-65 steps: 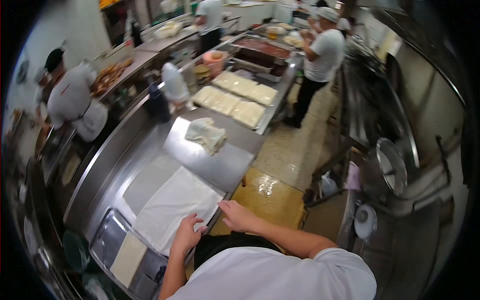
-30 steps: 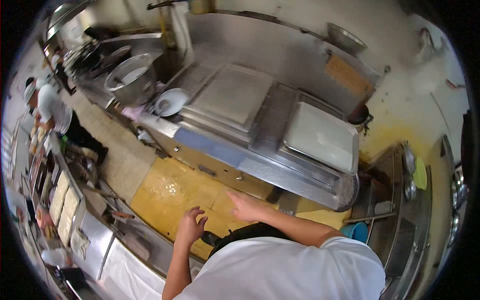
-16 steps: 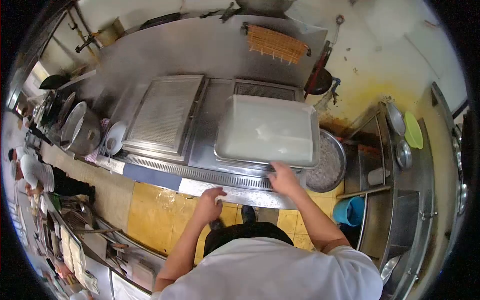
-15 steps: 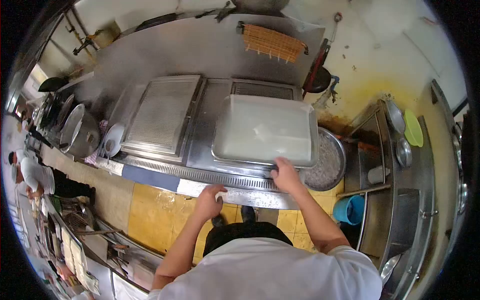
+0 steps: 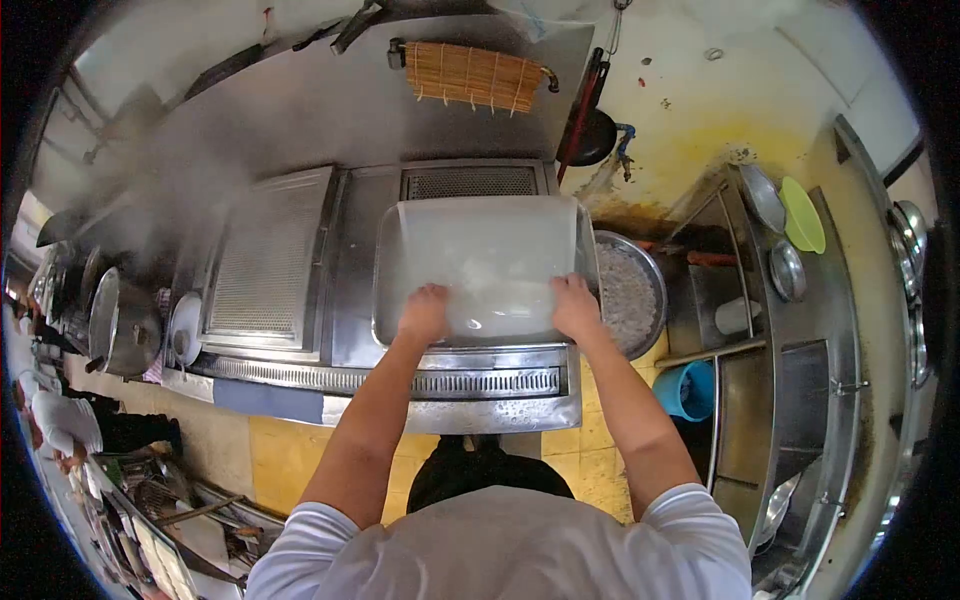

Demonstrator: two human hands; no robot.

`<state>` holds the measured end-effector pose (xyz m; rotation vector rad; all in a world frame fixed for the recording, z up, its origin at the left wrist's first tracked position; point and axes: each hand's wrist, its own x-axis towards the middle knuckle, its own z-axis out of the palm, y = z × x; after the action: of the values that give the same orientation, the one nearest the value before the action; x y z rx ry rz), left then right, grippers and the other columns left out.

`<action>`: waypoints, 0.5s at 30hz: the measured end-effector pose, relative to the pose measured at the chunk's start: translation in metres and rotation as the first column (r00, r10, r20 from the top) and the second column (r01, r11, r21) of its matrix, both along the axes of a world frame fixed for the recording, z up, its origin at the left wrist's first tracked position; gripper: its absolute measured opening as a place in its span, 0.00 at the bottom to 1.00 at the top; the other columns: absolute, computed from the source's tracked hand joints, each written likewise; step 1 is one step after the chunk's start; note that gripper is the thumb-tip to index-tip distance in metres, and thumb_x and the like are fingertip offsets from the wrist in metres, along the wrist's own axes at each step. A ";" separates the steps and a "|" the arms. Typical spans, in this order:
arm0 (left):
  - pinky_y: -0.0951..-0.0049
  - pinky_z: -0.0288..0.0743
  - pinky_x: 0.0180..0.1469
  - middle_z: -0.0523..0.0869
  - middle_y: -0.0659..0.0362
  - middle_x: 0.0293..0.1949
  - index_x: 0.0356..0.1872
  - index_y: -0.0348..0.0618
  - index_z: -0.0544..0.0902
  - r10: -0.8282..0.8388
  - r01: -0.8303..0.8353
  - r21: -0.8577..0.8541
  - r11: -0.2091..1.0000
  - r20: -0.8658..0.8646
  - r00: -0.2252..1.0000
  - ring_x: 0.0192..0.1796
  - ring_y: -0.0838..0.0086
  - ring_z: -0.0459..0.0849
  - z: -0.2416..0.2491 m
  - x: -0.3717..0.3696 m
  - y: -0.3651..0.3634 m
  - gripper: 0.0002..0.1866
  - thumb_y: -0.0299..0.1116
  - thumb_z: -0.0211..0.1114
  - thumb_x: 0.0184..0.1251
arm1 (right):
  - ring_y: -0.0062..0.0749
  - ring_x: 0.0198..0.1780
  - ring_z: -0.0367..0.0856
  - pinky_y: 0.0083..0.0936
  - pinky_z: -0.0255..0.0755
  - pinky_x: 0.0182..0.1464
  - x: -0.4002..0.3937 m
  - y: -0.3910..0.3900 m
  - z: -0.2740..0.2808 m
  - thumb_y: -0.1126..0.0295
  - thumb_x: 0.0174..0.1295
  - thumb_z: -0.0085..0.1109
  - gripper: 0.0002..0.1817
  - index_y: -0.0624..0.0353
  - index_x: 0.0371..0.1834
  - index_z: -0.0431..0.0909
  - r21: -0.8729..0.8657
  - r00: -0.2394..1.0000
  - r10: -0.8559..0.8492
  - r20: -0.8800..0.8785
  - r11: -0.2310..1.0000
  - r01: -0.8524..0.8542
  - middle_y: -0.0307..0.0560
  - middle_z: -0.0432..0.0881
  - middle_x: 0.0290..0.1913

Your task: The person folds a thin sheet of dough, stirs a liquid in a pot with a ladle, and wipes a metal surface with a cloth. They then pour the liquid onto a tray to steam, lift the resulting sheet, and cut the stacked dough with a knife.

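Note:
A shallow metal tray [image 5: 384, 270] rests on the steel counter, with a smooth, thin white sheet [image 5: 485, 240] spread across it. My left hand [image 5: 427, 312] is over the near left part of the sheet, fingers curled down and closed on it. At the near right corner, my right hand [image 5: 576, 306] pinches the sheet in the same way. Light glints off the wet-looking surface between both hands. My fingertips are partly hidden behind my knuckles.
Steam rises around a perforated steel panel [image 5: 262, 265] on the left. A big basin [image 5: 655, 290] with pale contents stands right of the tray. A blue bucket [image 5: 690, 390] sits below the steel shelving [image 5: 805, 430]. Left, a person in white [image 5: 70, 420] stands by another worktable.
My left hand has moved from the counter's front edge up onto the sheet. My right hand has reached farther over the tray. The view has shifted right.

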<state>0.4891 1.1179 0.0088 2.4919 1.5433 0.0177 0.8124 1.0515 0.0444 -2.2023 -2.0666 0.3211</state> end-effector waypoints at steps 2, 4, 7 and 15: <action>0.54 0.79 0.63 0.88 0.46 0.55 0.50 0.44 0.85 0.061 -0.061 -0.186 0.981 -0.006 0.998 0.61 0.50 0.84 0.003 -0.004 0.008 0.18 0.34 0.66 0.56 | 0.56 0.64 0.79 0.45 0.73 0.68 0.009 0.006 -0.015 0.73 0.58 0.57 0.24 0.55 0.60 0.81 -0.038 1.000 -0.007 0.002 0.999 0.007 0.60 0.83 0.59; 0.53 0.80 0.61 0.90 0.45 0.49 0.46 0.44 0.87 0.073 -0.071 -0.240 0.968 0.000 0.997 0.58 0.51 0.86 0.007 -0.011 0.008 0.15 0.34 0.66 0.57 | 0.52 0.60 0.82 0.44 0.78 0.63 0.012 0.007 -0.014 0.74 0.58 0.56 0.19 0.55 0.53 0.84 -0.080 0.998 0.003 0.064 0.997 0.002 0.57 0.86 0.54; 0.52 0.81 0.59 0.90 0.44 0.46 0.45 0.45 0.88 0.015 -0.012 -0.217 0.976 0.010 1.000 0.54 0.50 0.88 0.018 -0.021 -0.001 0.14 0.32 0.64 0.59 | 0.54 0.57 0.84 0.48 0.79 0.59 0.012 0.001 0.001 0.71 0.59 0.56 0.18 0.62 0.53 0.83 -0.190 0.996 0.044 0.075 0.981 -0.029 0.60 0.87 0.49; 0.53 0.75 0.67 0.89 0.44 0.46 0.47 0.49 0.89 -0.024 -0.066 0.193 0.979 0.432 0.902 0.54 0.49 0.87 0.027 -0.040 0.024 0.13 0.35 0.66 0.63 | 0.58 0.51 0.86 0.48 0.81 0.56 0.002 0.012 0.029 0.69 0.62 0.58 0.14 0.62 0.46 0.86 0.228 0.998 -0.043 0.044 0.973 0.032 0.60 0.85 0.47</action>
<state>0.4496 1.1414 0.0361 2.3909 1.4316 0.7195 0.8147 1.0636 0.0737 -2.1280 -1.9709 0.0248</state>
